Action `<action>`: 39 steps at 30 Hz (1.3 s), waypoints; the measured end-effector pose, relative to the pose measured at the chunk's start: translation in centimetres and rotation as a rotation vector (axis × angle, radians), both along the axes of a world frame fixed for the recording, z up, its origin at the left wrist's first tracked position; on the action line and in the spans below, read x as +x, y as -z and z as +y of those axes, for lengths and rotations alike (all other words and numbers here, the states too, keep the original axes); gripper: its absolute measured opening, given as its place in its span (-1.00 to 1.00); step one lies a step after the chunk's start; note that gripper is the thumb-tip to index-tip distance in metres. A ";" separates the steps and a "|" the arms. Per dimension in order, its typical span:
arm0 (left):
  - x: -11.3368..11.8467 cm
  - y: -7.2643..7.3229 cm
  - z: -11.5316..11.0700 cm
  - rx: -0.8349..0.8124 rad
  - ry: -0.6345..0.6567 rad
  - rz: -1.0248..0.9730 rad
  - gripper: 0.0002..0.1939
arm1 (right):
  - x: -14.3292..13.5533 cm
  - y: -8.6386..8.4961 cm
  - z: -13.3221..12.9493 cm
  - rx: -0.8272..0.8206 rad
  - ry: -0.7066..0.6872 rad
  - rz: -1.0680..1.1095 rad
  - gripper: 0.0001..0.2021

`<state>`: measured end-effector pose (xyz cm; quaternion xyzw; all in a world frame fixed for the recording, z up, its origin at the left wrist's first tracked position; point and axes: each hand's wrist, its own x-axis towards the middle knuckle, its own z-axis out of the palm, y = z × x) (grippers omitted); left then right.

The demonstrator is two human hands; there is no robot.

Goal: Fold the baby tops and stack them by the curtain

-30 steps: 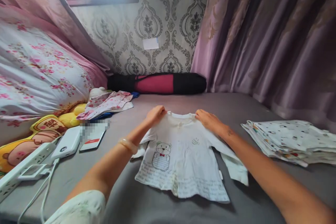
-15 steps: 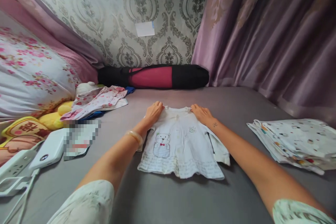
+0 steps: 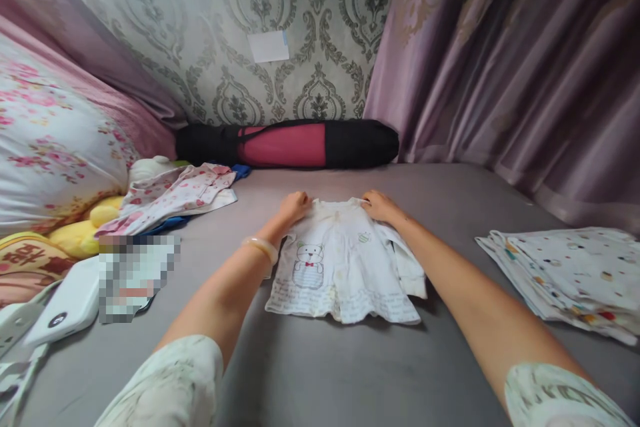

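1. The left hand point(image 3: 296, 205) had its fingers curled in and closed on the shirt point(image 3: 345, 260) at one shoulder, just beside the collar.
2. The right hand point(image 3: 381, 205) pinched the other shoulder, fingers bent narrow; the fingertips themselves were partly hidden.
3. The shirt lay front up between the two forearms, collar away from the person, hem toward them, with a bear print on the left and a small green print on the right. One sleeve angled out under the right forearm; the other was mostly hidden behind the left.
4. A pale bracelet point(image 3: 261, 249) circled the left wrist.
5. Under it all was the grey sheet point(image 3: 320, 373).
6. To the right, well apart from the shirt, sat a stack of printed cloths point(image 3: 575, 273).
7. To the left were a power bank point(image 3: 67, 303), a pixelated flat object point(image 3: 137, 280) and a pink-patterned garment point(image 3: 175, 193).
8. Beyond the hands, a black-and-red roll point(image 3: 285, 145) lay along the wall point(image 3: 315, 20).
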<state>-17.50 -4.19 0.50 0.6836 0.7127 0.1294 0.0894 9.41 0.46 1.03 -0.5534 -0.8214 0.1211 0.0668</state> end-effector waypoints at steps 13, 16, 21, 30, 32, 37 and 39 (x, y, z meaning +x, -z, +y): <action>0.4 0.2 0.5 0.122 -0.003 -0.088 -0.72 | -0.7 0.5 0.5 0.042 0.035 0.096 -0.74; 0.7 -0.2 0.4 0.165 -0.020 -0.044 -0.72 | -0.9 0.2 0.3 0.073 0.032 0.087 -0.74; 0.8 0.0 0.4 0.096 -0.005 0.024 -0.73 | -1.2 0.5 0.5 0.027 0.063 0.095 -0.75; 1.2 -1.9 -2.6 0.102 0.000 -0.001 -0.67 | 5.6 -2.4 -2.5 -0.175 0.326 0.499 -0.57; 2.0 -2.2 -3.9 0.085 0.081 -0.022 -0.70 | 7.4 -3.2 -5.3 -0.329 0.387 0.538 -0.48; 6.1 -1.9 -7.2 0.027 0.286 -0.069 -0.68 | 8.9 -3.8 -12.6 -0.484 0.317 0.401 -0.45; 8.2 -1.8 -8.4 0.021 0.359 -0.063 -0.67 | 8.6 -3.3 -14.1 -0.470 0.261 0.334 -0.46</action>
